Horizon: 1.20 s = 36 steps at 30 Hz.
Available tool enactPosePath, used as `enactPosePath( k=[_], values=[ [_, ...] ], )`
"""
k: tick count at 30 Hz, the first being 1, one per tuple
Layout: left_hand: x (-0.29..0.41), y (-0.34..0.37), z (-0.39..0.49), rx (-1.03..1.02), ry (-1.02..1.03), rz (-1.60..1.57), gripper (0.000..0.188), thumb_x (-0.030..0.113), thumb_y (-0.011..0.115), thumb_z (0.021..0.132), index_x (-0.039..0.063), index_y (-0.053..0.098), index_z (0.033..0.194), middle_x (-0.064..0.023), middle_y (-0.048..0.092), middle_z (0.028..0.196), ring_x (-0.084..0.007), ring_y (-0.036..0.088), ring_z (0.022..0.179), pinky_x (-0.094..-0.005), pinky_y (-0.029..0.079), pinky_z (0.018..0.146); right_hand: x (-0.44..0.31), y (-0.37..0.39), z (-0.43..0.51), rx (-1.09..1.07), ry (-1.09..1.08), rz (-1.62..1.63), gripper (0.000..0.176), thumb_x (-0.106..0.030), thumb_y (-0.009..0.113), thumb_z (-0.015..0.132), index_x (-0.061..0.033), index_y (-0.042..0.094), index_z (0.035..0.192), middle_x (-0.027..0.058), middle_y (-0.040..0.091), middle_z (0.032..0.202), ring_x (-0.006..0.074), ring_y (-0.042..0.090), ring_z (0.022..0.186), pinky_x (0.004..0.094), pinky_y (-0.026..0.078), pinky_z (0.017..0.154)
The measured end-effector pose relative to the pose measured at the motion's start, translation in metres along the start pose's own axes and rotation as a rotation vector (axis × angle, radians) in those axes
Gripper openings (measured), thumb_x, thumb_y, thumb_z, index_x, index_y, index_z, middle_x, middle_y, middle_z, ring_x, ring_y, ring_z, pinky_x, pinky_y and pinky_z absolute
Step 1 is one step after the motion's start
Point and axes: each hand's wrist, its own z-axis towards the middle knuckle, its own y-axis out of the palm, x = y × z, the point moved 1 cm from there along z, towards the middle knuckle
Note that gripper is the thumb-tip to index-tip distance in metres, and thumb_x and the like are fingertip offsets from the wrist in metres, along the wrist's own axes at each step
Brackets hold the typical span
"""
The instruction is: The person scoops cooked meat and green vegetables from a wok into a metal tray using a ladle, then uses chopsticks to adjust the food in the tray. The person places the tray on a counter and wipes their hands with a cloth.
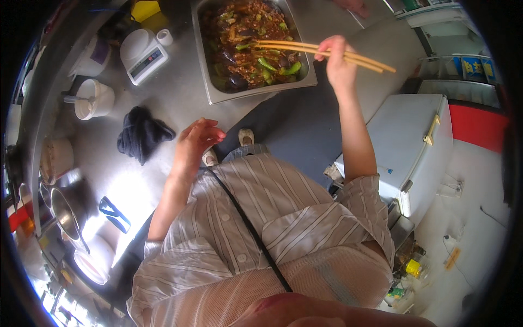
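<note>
My right hand [340, 61] grips a pair of long wooden chopsticks [292, 45], their tips in the cooked food [261, 51] of a deep steel tray [261, 95]. Green pepper pieces, dark chunks and reddish-brown sauce show in the tray. Below and left of it, my left hand [202, 133] hovers near my body, fingers slightly curled and nothing visible in them. A crumpled dark cloth [143, 134] lies on the steel counter [179, 88] to the left of that hand.
On the counter stand a white kitchen scale [145, 57], a small white roll [164, 37] and a white tub [96, 99] with a spoon-like utensil. Dark-framed glasses [114, 214], a metal bowl [65, 212] and another tub [96, 259] sit lower left. A white chest freezer [408, 135] stands at right.
</note>
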Motion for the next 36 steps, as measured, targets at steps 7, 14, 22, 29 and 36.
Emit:
enactPosePath(
  k=[7,14,22,29,36],
  values=[
    [0.001,0.009,0.009,0.010,0.014,-0.015,0.033,0.023,0.040,0.097,-0.005,0.054,0.104,-0.0145,0.065,0.086,-0.0213,0.061,0.081,-0.0307,0.049,0.079,0.031,-0.046,0.017,0.283,0.366,0.235,0.056,-0.049,0.037,0.096,0.0014,0.054,0.077,0.0118,0.058,0.071,0.0193,0.058,0.058,0.0315,0.050,0.058],
    [-0.001,0.009,0.008,0.041,-0.013,0.016,0.031,0.024,0.043,0.095,-0.004,0.055,0.105,-0.0141,0.064,0.085,-0.0215,0.060,0.081,-0.0321,0.047,0.078,0.019,-0.072,0.015,0.037,0.328,0.210,0.063,-0.052,0.030,0.096,0.0050,0.057,0.097,0.0141,0.061,0.089,0.0206,0.062,0.074,0.0314,0.051,0.069],
    [-0.007,0.007,0.005,0.022,-0.023,0.027,0.031,0.024,0.042,0.096,-0.003,0.056,0.104,-0.0129,0.064,0.084,-0.0206,0.060,0.080,-0.0316,0.047,0.078,0.035,-0.043,0.014,0.015,0.470,0.310,0.065,-0.050,0.028,0.097,0.0069,0.057,0.102,0.0169,0.063,0.102,0.0246,0.065,0.088,0.0313,0.051,0.073],
    [-0.008,0.004,0.002,0.038,-0.031,0.044,0.031,0.024,0.042,0.096,-0.003,0.056,0.105,-0.0128,0.063,0.084,-0.0200,0.060,0.079,-0.0322,0.046,0.078,0.017,-0.051,-0.007,-0.204,0.304,0.163,0.058,-0.043,0.030,0.099,0.0059,0.061,0.100,0.0156,0.064,0.098,0.0217,0.065,0.081,0.0291,0.051,0.071],
    [-0.008,0.006,0.004,0.037,-0.032,0.036,0.031,0.024,0.042,0.097,-0.003,0.056,0.104,-0.0122,0.063,0.083,-0.0200,0.060,0.080,-0.0320,0.047,0.078,-0.025,-0.075,-0.022,-0.248,0.383,0.102,0.059,-0.044,0.027,0.099,0.0046,0.061,0.099,0.0151,0.064,0.092,0.0194,0.065,0.078,0.0283,0.051,0.069]
  ],
)
